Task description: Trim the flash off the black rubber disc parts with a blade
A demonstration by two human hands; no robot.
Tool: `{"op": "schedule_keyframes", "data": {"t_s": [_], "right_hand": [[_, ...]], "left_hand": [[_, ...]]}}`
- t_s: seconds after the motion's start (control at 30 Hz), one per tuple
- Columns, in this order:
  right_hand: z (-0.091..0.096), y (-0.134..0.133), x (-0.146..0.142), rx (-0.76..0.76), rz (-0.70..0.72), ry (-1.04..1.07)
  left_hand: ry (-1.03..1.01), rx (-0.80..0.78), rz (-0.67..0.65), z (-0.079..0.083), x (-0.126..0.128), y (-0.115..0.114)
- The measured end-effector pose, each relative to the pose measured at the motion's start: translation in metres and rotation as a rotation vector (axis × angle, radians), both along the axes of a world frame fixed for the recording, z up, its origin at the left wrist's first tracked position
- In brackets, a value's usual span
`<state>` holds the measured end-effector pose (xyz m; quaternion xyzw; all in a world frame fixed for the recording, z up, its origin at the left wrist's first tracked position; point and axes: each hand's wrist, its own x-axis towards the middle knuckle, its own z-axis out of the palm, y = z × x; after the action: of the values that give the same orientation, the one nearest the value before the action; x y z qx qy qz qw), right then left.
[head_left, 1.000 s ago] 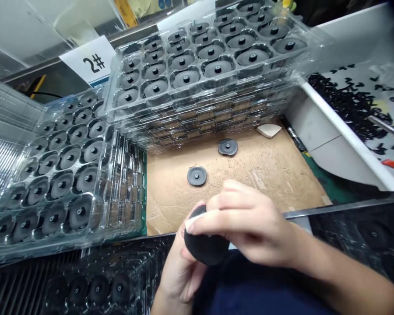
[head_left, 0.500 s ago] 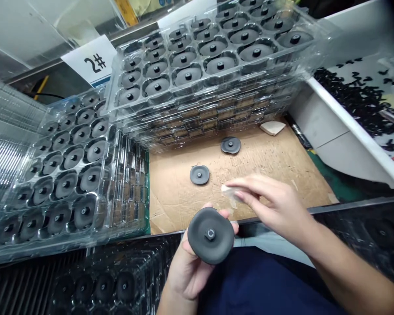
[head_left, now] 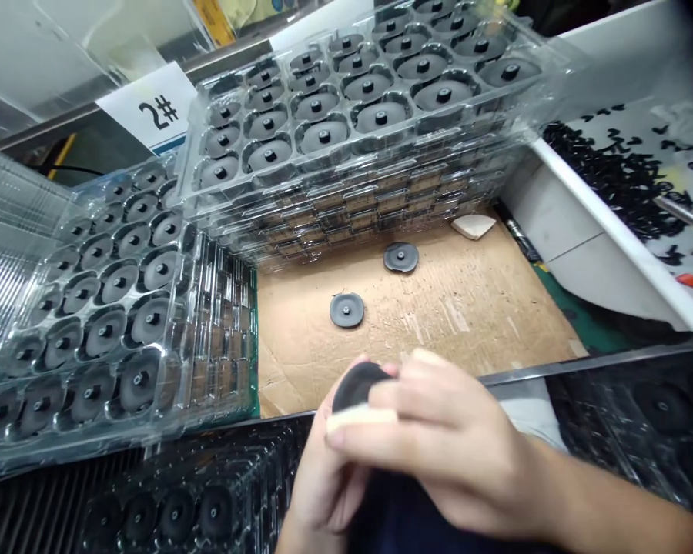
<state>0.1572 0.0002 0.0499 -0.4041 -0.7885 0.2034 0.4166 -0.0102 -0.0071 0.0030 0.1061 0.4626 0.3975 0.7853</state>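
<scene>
**A:** Far left, a clear tray stack [head_left: 225, 338] loaded with dark discs, with a "2#" card [head_left: 150, 104] behind it. Moving right, what have the hands got?

**B:** The left hand [head_left: 323, 492] cradles a black disc [head_left: 355, 387], its left fingers [head_left: 329, 462] clenched up behind the edge. The right hand [head_left: 456, 454] crosses over, right fingers [head_left: 381, 442] grasping a pale scrap [head_left: 361, 418] and pressing it against the disc.

**A:** So what's the step here?

**B:** My read is wiping or dabbing the disc's face. The disc sits just under those right fingers, mostly hidden. This calls for a firm hold on the left.

**A:** And further across?

**B:** A loose disc [head_left: 346, 310] and a second loose disc [head_left: 400, 257] on the cardboard [head_left: 456, 323], a taller tray stack [head_left: 369, 208] behind them, then a white bin [head_left: 612, 231] of black bits at far right.
</scene>
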Motion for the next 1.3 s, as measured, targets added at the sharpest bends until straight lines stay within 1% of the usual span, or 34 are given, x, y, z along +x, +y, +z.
{"op": "schedule_keyframes", "data": {"t_s": [0.03, 0.1, 0.13, 0.23, 0.3, 0.37, 0.4, 0.47, 0.5, 0.53, 0.57, 0.6, 0.67, 0.7, 0.73, 0.8, 0.87, 0.9, 0.93, 0.97, 1.03, 1.07, 1.1, 1.17, 1.2, 1.23, 1.3], "right_hand": [[0.000, 0.001, -0.002, -0.038, -0.010, -0.060], [-0.005, 0.003, -0.004, -0.137, -0.097, -0.148], [-0.008, 0.003, -0.004, -0.152, -0.126, -0.138], [-0.014, 0.002, -0.004, -0.124, -0.051, 0.026], [-0.015, 0.002, -0.003, -0.166, -0.067, 0.003], [-0.014, 0.003, -0.002, -0.225, -0.137, -0.047], [-0.013, 0.003, -0.002, -0.229, -0.155, -0.035], [-0.013, 0.004, -0.003, -0.173, -0.122, 0.071], [-0.014, 0.005, -0.004, -0.149, -0.101, 0.129], [-0.018, 0.007, -0.005, -0.155, -0.095, 0.162], [-0.025, 0.009, -0.005, -0.204, -0.111, 0.175], [-0.033, 0.011, -0.004, -0.285, -0.152, 0.176], [-0.056, 0.012, 0.001, -0.464, -0.264, 0.153], [-0.070, 0.011, 0.004, -0.521, -0.307, 0.135], [-0.083, 0.008, 0.007, -0.547, -0.333, 0.124], [-0.108, -0.001, 0.011, -0.552, -0.338, 0.101], [-0.121, -0.009, 0.013, -0.561, -0.317, 0.088], [-0.122, -0.011, 0.014, -0.565, -0.312, 0.087], [-0.118, -0.010, 0.014, -0.569, -0.312, 0.090], [-0.109, -0.009, 0.013, -0.572, -0.320, 0.095], [-0.081, -0.003, 0.008, -0.547, -0.352, 0.137], [-0.065, 0.000, 0.003, -0.513, -0.364, 0.167], [-0.049, 0.001, -0.002, -0.444, -0.363, 0.228], [-0.023, 0.002, -0.014, -0.281, -0.264, 0.274], [-0.014, 0.002, -0.020, -0.256, -0.195, 0.262], [-0.008, 0.001, -0.023, -0.277, -0.107, 0.227], [-0.004, 0.003, -0.028, -0.409, 0.065, 0.130]], "left_hand": [[0.014, 0.005, 0.011, -0.001, -0.001, 0.000], [0.028, 0.025, 0.031, -0.004, -0.003, -0.001], [0.026, 0.035, 0.034, -0.004, -0.004, -0.001], [-0.008, 0.062, -0.003, -0.005, -0.005, 0.000], [0.017, 0.061, -0.008, -0.005, -0.004, 0.000], [0.053, 0.056, 0.010, -0.004, -0.003, 0.001], [0.057, 0.058, 0.017, -0.003, -0.002, 0.001], [0.034, 0.061, 0.019, -0.003, -0.001, 0.001], [0.026, 0.065, 0.027, -0.004, 0.000, 0.001], [0.019, 0.070, 0.038, -0.005, 0.001, 0.001], [0.006, 0.077, 0.050, -0.007, 0.001, 0.002], [-0.012, 0.087, 0.062, -0.008, 0.001, 0.003], [-0.049, 0.102, 0.082, -0.011, -0.002, 0.004], [-0.068, 0.102, 0.090, -0.012, -0.003, 0.005], [-0.083, 0.099, 0.097, -0.012, -0.004, 0.006], [-0.096, 0.094, 0.109, -0.011, -0.006, 0.006], [-0.103, 0.097, 0.112, -0.009, -0.006, 0.007], [-0.108, 0.100, 0.107, -0.008, -0.005, 0.007], [-0.113, 0.106, 0.101, -0.007, -0.003, 0.007], [-0.117, 0.112, 0.093, -0.007, 0.000, 0.008], [-0.118, 0.126, 0.077, -0.006, 0.005, 0.008], [-0.113, 0.137, 0.067, -0.006, 0.008, 0.007], [-0.106, 0.145, 0.056, -0.006, 0.009, 0.007], [-0.081, 0.130, 0.036, -0.007, 0.009, 0.006], [-0.058, 0.114, 0.036, -0.007, 0.008, 0.005], [-0.028, 0.097, 0.040, -0.008, 0.005, 0.004], [0.037, 0.082, 0.065, -0.010, 0.002, 0.004]]}}
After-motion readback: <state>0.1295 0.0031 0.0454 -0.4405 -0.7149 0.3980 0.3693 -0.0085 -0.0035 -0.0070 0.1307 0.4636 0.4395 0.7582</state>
